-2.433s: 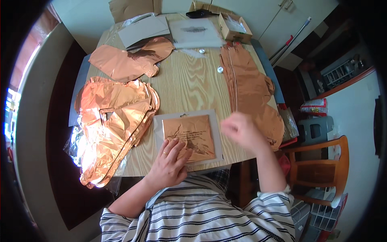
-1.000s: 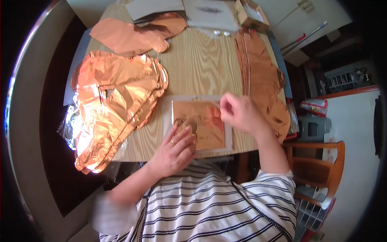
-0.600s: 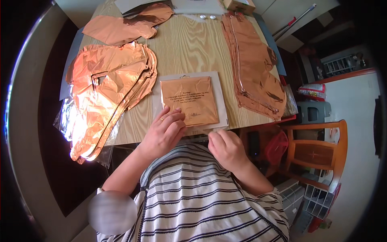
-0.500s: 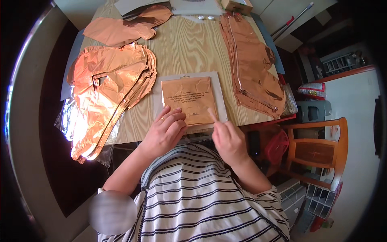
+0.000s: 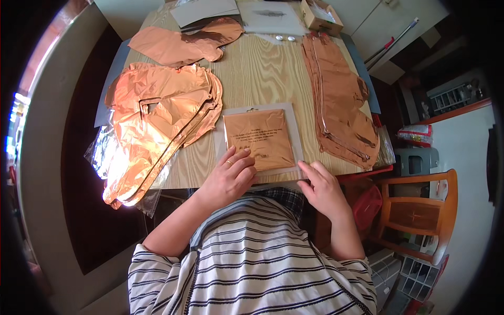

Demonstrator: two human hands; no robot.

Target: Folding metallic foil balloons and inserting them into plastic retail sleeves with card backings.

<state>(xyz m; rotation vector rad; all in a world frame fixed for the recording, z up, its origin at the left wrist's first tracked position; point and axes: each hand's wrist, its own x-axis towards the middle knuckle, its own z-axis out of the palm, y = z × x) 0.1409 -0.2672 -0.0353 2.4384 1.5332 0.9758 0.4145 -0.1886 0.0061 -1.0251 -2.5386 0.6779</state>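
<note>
at the near edge of the worktop (image 5: pixel 270 68), right in front of me, the folded copper foil packet (image 5: pixel 257 131) lies flat inside its clear sleeve (image 5: pixel 297 139). i judge the likeliest trouble is a slide: the sleeve sits just beside the edge, so a pull from the right, with too little weight on the left, could twist it or drag it off. pinching hard at the corner might also split the thin film, and a heavy press could wrinkle the foil. the side with the hanging hole (image 5: pixel 252 109) points away from me, leaning slightly to my left; the packet is so nearly square that i cannot pick out a long axis. the fingers of my left hand (image 5: pixel 229 177) are loosely spread on the packet's near left part, steadying it without gripping it. on my right hand (image 5: pixel 326 195), thumb and forefinger stand a little apart at the sleeve's near right corner; i cannot tell whether any film is caught between them. to my left, a crinkled foil stack (image 5: pixel 173 84) hangs past the edge, where a careless forearm could knock it. to my right lies a flatter foil pile (image 5: pixel 341 94). toward the far end sit two small white discs (image 5: pixel 279 38).
</note>
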